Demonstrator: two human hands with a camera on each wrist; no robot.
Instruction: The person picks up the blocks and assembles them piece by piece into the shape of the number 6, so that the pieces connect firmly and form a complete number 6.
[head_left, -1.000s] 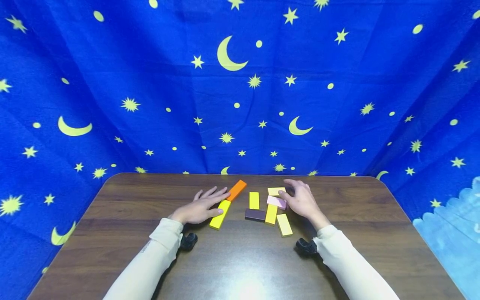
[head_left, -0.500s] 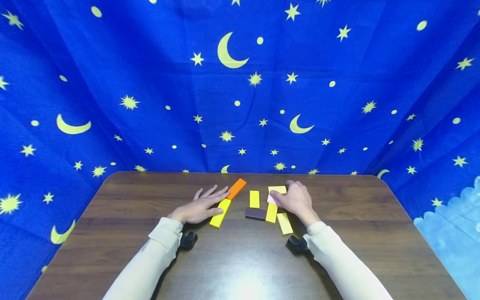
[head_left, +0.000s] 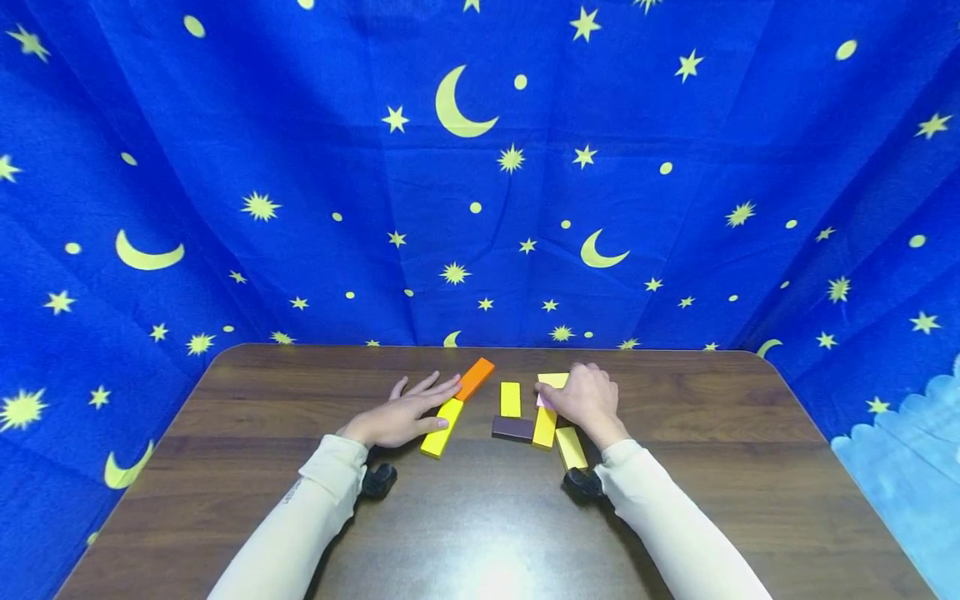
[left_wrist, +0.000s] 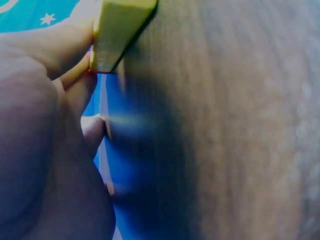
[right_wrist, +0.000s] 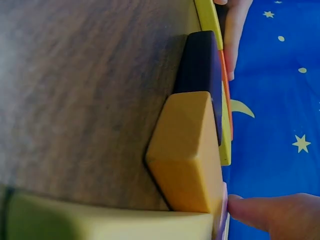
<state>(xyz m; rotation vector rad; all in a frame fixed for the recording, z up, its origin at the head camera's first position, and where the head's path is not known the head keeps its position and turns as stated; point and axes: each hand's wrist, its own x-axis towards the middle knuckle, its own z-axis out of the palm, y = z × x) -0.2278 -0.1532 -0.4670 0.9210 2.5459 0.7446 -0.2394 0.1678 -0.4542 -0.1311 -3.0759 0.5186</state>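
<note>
Left hand point(head_left: 397, 419): left of centre, fingers straight across long yellow block point(head_left: 444, 427) and orange block point(head_left: 475, 379); steadying both, we judge.
Right hand point(head_left: 591, 400): right of centre, thumb touching pink block point(head_left: 544, 402); fingers hidden, grasp we cannot tell.

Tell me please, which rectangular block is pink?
The pale pink rectangular block, partly hidden by the right hand, just beyond the golden-yellow rectangular block; no other visible block is pink.

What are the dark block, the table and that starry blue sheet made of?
The dark block: maybe painted wood, or plastic; its faces look smooth and plain, without visible grain.
The table: wood or a wood-look covering, smooth and rather shiny, because brown grain lines and a bright glare show.
The starry blue sheet: probably cloth, mostly matt, since it hangs in soft folds and creases.
</note>
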